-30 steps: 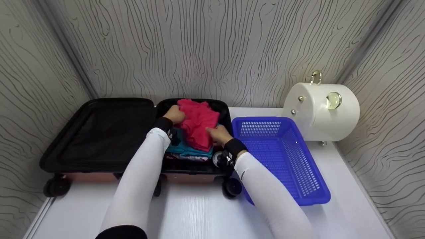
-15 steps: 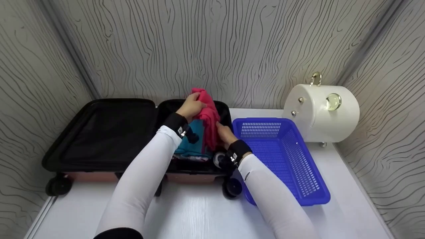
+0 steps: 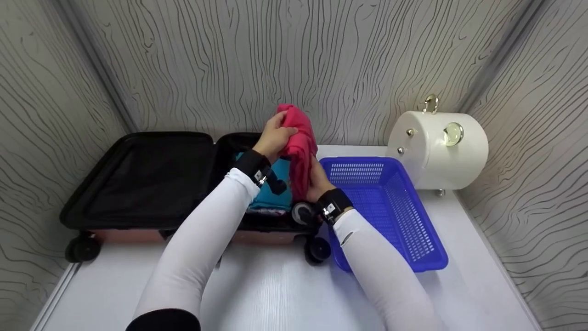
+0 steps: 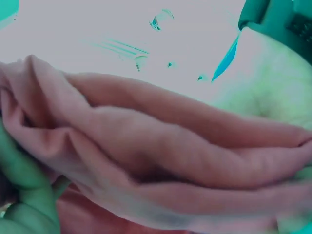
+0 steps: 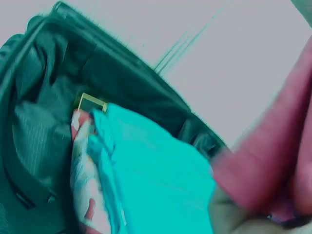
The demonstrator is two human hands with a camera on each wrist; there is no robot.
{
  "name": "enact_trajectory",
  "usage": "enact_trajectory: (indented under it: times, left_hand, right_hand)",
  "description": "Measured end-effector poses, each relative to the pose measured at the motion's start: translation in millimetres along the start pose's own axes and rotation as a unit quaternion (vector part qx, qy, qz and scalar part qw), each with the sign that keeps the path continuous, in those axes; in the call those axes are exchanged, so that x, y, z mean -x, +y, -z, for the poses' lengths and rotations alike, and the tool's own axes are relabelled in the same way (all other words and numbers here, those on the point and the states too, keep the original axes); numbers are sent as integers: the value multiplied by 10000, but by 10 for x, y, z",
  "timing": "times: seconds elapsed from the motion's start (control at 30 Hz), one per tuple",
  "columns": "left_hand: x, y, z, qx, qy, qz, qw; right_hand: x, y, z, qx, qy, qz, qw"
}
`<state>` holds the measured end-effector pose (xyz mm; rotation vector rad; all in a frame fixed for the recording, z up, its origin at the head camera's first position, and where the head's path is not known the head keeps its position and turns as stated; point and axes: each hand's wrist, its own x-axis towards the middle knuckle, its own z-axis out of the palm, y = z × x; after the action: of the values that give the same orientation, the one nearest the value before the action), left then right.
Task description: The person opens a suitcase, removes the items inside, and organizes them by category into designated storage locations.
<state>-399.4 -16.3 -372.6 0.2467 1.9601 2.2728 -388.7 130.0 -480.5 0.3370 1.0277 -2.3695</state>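
Between both hands, a folded red cloth garment (image 3: 301, 142) is held up over the right half of an open black-lined suitcase (image 3: 183, 138). My left hand (image 3: 274, 138) grips its upper left part, thumb in front. Lower on the right side, my right hand (image 3: 317, 181) holds the garment's edge, partly hidden behind the cloth. Beneath lies a folded teal garment (image 5: 151, 170) on a patterned cloth (image 5: 85, 175) in the suitcase. In the left wrist view the red folds (image 4: 146, 141) stretch from one hand to the other.
A blue perforated plastic basket (image 3: 383, 216) stands right of the suitcase. Behind it sits a white cylindrical case (image 3: 441, 149) with a gold ring. Near the suitcase's front right corner is a round silver-rimmed item (image 3: 301, 213). Wood-patterned walls (image 3: 257, 64) enclose the white table (image 3: 266, 285).
The red garment was spread on the teal one inside the suitcase. Both hands have gathered it, and it has risen and shifted right toward the basket, baring the teal garment.
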Motion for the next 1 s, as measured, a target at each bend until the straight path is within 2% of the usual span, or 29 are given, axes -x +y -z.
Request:
enact_trajectory:
  times: [0.13,0.27,0.37,0.43,0.5,0.67,0.73,0.83,0.9,1.0]
  left_hand:
    - [-47,85,6,114,-123,-194,9997]
    - [-110,121,26,145,-211,-289,9993]
    - [-148,108,37,80,-306,-310,9990]
    - [-169,85,40,4,-367,-300,9989]
    - [-191,52,40,-100,-395,-289,9987]
    - [-220,-41,-5,-374,-433,-162,9982]
    - [-222,-92,-52,-813,-459,-148,9955]
    - [-210,-191,-164,-1708,-538,-155,9837]
    - [-193,-269,-263,-2254,-623,-163,9721]
    - [-156,-402,-434,-2769,-795,-222,9573]
  right_hand:
    - [8,-184,-16,-89,329,305,9990]
    - [27,-356,19,272,612,749,9949]
    - [52,-462,87,788,1016,1152,9850]
    - [76,-533,146,1333,1303,1410,9723]
    - [93,-609,207,1877,1541,1669,9556]
    - [192,-877,349,2908,1658,2127,9180]
    - [275,-1005,429,3353,1718,2272,8980]
    - [427,-1186,579,4028,1825,2590,8587]
    - [532,-1283,687,4471,1862,2876,8263]
    - [676,-1389,836,5033,1855,3228,7798]
